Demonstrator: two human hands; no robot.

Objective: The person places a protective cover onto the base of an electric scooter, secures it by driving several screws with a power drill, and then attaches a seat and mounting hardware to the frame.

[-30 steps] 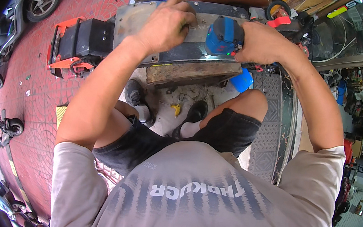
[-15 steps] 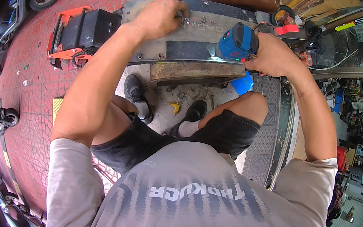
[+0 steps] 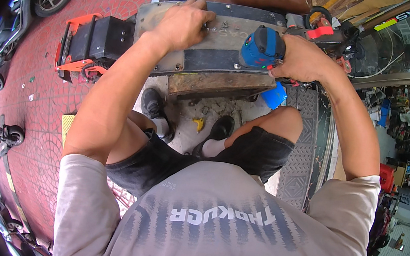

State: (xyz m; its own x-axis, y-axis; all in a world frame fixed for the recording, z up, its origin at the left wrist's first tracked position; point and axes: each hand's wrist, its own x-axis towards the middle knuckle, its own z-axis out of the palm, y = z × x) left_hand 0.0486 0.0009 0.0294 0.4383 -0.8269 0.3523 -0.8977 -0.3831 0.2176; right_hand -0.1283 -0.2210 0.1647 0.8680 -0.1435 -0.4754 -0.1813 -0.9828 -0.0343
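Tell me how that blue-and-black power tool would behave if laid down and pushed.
The blue-and-black power tool in the right hand is probably stiff, given its hard-looking moulded casing. Its bulky body suggests noticeable weight. Its rounded sides might let it rock when pushed.

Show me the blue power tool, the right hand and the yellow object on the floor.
Blue power tool (image 3: 263,47), head view: middle of its housing.
Right hand (image 3: 301,59), head view: back of the hand.
Yellow object (image 3: 198,124), head view: its middle.
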